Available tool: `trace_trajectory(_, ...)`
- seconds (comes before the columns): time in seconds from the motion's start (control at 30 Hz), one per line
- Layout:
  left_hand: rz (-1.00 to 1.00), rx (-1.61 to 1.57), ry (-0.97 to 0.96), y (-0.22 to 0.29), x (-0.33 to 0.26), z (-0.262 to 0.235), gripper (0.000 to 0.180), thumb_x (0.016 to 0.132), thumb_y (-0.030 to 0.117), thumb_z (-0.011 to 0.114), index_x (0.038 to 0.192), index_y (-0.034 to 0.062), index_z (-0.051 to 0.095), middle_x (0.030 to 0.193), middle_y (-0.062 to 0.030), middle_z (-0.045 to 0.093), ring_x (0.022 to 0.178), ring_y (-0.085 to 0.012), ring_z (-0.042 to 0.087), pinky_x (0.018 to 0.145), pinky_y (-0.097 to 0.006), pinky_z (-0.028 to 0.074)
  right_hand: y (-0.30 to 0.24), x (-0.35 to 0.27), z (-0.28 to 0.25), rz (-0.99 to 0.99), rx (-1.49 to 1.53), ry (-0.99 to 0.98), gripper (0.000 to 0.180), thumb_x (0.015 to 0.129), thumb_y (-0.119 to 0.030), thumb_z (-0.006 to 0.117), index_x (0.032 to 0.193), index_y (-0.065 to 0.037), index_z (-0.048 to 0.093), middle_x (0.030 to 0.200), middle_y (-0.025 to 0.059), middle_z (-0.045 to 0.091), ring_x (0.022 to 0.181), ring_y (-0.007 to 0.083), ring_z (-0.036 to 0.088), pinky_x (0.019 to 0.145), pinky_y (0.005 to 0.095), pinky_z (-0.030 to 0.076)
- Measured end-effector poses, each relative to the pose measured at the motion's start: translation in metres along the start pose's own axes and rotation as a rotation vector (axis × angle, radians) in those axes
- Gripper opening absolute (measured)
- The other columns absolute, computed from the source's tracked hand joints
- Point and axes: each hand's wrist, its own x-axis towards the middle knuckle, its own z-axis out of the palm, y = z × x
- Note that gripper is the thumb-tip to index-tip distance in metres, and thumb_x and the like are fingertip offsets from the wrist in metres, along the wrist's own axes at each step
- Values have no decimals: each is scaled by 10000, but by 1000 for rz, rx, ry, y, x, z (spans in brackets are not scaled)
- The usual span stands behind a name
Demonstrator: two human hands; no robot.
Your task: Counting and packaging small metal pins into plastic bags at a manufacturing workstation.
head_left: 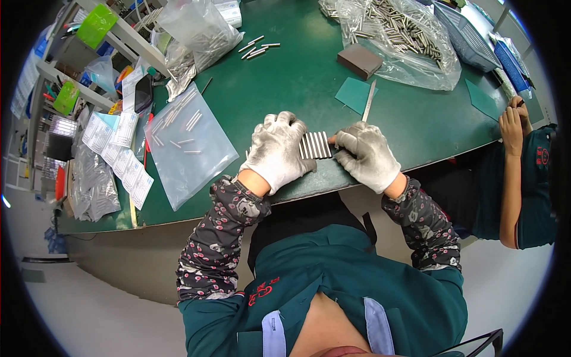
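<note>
Seen from above, a person in grey work gloves squares up a row of short metal rods lying side by side at the near edge of a green worktop. The left hand curls against the row's left end; the right hand presses its right end, fingers bent. The row looks nearly even, so the step seems to be aligning. A thin metal strip lies just beyond the row.

shiny metal pins, grubby cloth gloves

Pins look smooth polished steel; gloves matt knit cloth; desk matt green; bag glossy clear plastic.
</note>
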Motion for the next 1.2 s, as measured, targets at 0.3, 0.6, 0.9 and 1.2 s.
trace_trajectory(0.3,136,-120,90,-11,9,3,280,655,234,718,865,55,669,965,-122,594,917,-295,549,800,-386,465,2,-1,-1,-6,2,27,210,642,-48,618,851,-28,624,733,113,595,746,297,557,683,399,431)
trace_trajectory(0.6,39,-389,245,-22,25,21,132,772,139,600,801,26,662,859,-107,617,837,-274,572,768,-356,458,2,-2,0,-20,4,25,225,640,-52,615,864,-35,623,756,114,598,751,300,553,688,403,424)
trace_trajectory(0.9,-23,-2,191,-7,9,17,319,685,306,694,931,104,662,993,-112,589,918,-296,549,786,-402,461,1,-2,-2,11,-3,-21,223,643,-53,625,865,-37,624,765,108,607,773,291,566,702,395,430)
trace_trajectory(1.2,38,-38,92,-6,-9,8,504,577,341,778,999,110,630,1060,-115,557,977,-307,521,831,-419,445,0,0,-2,13,6,-52,242,626,-77,666,863,-44,626,757,84,598,775,277,559,698,390,425)
